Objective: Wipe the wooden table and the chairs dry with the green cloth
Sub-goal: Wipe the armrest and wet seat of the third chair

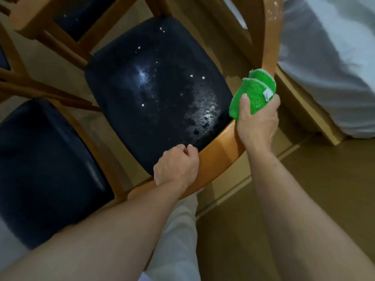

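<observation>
Green cloth gripped in right hand against wooden chair; left hand curled on its rim.

The chair stands in the middle, its seat ringed by the frame, with a second chair just beside it on the left. The left hand rests on the near rail; to its right the right hand holds the cloth against the upright post. A bed lies to the right
</observation>
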Demonstrator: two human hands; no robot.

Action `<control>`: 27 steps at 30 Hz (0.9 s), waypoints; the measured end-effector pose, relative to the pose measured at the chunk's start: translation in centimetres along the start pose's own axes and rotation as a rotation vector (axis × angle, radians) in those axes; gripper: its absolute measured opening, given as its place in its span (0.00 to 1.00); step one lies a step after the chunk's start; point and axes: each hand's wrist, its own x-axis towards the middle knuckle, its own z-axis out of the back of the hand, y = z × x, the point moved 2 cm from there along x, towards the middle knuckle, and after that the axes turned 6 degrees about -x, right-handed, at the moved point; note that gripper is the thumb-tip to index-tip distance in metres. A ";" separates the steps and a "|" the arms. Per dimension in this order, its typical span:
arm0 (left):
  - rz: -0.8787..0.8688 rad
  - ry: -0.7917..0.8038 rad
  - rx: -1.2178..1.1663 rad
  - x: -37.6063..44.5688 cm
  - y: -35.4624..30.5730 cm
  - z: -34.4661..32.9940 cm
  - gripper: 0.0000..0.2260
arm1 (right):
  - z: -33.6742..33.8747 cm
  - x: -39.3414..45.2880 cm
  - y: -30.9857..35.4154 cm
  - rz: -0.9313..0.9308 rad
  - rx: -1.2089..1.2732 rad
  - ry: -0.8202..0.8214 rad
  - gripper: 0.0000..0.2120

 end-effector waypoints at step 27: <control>-0.032 0.035 0.025 -0.2 0.1 -0.4 0.17 | -0.3 -4.3 -0.3 -0.159 0.058 -0.040 0.30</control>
